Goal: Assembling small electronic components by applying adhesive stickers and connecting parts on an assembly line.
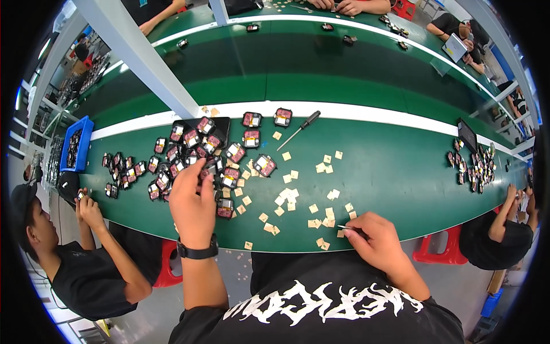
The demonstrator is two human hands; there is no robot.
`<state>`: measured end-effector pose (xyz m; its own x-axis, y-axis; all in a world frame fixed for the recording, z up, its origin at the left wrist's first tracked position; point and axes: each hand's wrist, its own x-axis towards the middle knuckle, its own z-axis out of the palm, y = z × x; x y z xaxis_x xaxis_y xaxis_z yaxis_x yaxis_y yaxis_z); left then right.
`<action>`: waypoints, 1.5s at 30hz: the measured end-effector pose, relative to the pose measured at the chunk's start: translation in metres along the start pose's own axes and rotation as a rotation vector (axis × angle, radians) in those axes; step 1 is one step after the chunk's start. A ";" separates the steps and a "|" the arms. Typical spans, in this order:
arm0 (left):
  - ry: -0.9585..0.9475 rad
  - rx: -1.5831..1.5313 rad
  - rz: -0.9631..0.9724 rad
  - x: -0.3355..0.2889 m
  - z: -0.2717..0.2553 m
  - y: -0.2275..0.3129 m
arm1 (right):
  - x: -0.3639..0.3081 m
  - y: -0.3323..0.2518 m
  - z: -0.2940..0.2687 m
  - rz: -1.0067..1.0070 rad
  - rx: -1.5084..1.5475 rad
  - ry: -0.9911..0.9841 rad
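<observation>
My left hand (192, 198), with a dark watch on its wrist, reaches into a heap of small black electronic modules (191, 137) with pinkish-red inner faces. Its fingers are closed around the edge of one black module (212, 165), partly hidden by the hand. Close to the table's near edge, my right hand (375, 238) pinches a slender pale tool (345, 227), mostly covered by the fingers. Just beyond its tip lie small square tan pieces (329, 214), scattered across the table's middle. Several more modules (265, 165) rest singly right of the heap.
A screwdriver (298, 131) lies beyond the tan pieces. A white post (140, 57) rises behind the heap. A blue bin (77, 144) stands far left, and another module pile (475, 166) lies far right. Co-workers sit at both sides, near red stools (441, 246). The green table (401, 172) curves around.
</observation>
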<state>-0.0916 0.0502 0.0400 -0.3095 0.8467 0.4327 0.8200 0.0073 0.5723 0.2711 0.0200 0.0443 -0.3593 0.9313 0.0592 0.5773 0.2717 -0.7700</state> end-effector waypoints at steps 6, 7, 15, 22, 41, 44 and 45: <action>0.167 0.348 0.157 0.017 -0.003 -0.005 | 0.006 0.000 0.004 -0.161 -0.107 -0.042; 0.217 0.330 0.221 0.015 -0.002 0.004 | 0.007 -0.001 0.004 -0.176 -0.099 -0.042; -0.802 -0.758 0.250 -0.073 0.050 0.112 | 0.008 0.000 0.000 -0.305 0.596 0.029; -0.651 -0.469 0.381 -0.083 0.062 0.099 | 0.012 0.033 -0.013 -0.237 0.274 0.122; -0.183 0.172 0.581 -0.110 0.069 0.095 | -0.051 0.347 -0.361 0.913 -0.723 0.692; -0.150 0.171 0.569 -0.109 0.071 0.101 | -0.070 0.358 -0.358 0.749 -0.784 0.672; -0.154 0.169 0.566 -0.109 0.071 0.103 | -0.074 0.356 -0.354 0.694 -0.790 0.672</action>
<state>0.0608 -0.0032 0.0019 0.2593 0.8113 0.5241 0.9059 -0.3924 0.1593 0.7628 0.1342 -0.0092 0.5083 0.8126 0.2850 0.8609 -0.4718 -0.1902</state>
